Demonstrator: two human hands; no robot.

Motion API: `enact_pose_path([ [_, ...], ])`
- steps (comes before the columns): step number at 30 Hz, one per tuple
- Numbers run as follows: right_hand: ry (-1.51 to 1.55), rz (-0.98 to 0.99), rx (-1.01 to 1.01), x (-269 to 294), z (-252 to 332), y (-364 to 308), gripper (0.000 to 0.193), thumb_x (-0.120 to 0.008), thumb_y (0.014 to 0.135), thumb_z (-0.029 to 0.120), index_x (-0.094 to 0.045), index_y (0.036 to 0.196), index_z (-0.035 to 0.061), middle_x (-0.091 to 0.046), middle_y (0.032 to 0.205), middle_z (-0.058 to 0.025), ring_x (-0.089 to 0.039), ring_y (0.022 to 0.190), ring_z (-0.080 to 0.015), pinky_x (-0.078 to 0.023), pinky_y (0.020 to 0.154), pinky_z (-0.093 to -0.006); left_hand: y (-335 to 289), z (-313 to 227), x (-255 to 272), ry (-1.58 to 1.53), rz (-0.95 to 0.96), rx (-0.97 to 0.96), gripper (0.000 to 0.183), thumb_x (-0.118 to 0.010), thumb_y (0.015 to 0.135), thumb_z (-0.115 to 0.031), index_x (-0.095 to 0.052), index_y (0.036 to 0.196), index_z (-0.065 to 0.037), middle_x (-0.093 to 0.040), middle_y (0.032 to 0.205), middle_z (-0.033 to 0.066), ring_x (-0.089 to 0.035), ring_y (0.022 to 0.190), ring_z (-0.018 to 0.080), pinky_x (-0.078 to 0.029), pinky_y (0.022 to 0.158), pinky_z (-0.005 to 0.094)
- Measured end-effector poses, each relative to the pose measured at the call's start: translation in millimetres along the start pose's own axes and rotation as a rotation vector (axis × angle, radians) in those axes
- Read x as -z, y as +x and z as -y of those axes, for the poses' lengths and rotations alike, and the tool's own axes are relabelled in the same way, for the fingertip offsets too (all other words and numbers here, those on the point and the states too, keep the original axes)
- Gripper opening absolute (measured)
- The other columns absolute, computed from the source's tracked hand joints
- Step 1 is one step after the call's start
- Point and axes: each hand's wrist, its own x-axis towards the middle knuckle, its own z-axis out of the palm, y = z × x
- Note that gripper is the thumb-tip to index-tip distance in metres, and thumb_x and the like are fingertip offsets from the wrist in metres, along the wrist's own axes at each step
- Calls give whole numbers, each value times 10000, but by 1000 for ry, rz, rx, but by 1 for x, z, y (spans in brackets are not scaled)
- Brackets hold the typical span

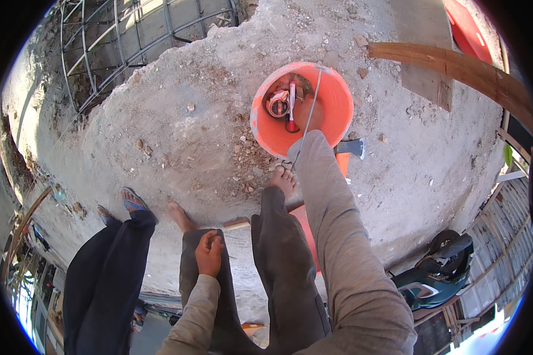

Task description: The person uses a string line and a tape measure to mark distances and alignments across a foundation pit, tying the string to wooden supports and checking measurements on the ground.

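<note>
An orange bucket [337,97] stands on the dusty ground in front of me. My right hand [309,113] reaches down inside it; its fingertips are hard to make out against the contents. Beside that hand lie an orange and dark round item like a tape measure [278,105] and a slim tool with a white and red body [292,106]. The bucket's thin wire handle [315,92] crosses over my right hand and wrist. My left hand [209,253] is curled closed over my left knee, with nothing visible in it.
A hatchet head [355,147] shows at the bucket's right side. Steel rebar [109,44] sits in a pit at the far left. A curved wooden beam [450,65] reaches in from the right. Another person's legs [109,266] are at my left; a motorbike [435,275] is at right.
</note>
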Motion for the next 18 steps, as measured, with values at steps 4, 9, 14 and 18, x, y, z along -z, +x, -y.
enact_pose_path([
  [4,211,-266,214,5,-30,-17,274,-569,930,231,-612,1092,15,-656,974,-245,-664,860,-412,-538,782,-467,-12,0,8,-19,-15,-3,261,-598,941,-98,-609,1182,2,-651,986,62,-625,791,114,-545,685,263],
  [9,1485,-55,-112,60,-38,-111,219,-476,1021,168,-595,1103,3,-615,926,-25,-626,845,-119,-532,718,-285,-49,-27,30,-60,-13,66,268,-596,942,-100,-605,1198,-21,-641,970,53,-617,756,102,-514,644,242],
  [14,1415,-28,-79,139,-46,-201,235,-494,1010,165,-574,1167,9,-623,944,-57,-612,739,-131,-541,667,-303,-87,-91,52,-187,-19,-109,272,-561,959,-115,-575,1219,-37,-630,1003,42,-620,746,98,-515,666,241],
  [18,1341,-72,-28,219,-37,-253,257,-480,999,146,-570,1189,-2,-619,914,-61,-602,719,-126,-513,641,-277,-129,-166,84,-321,-81,-246,290,-533,959,-68,-566,1244,-20,-630,1034,48,-612,779,96,-515,694,250],
])
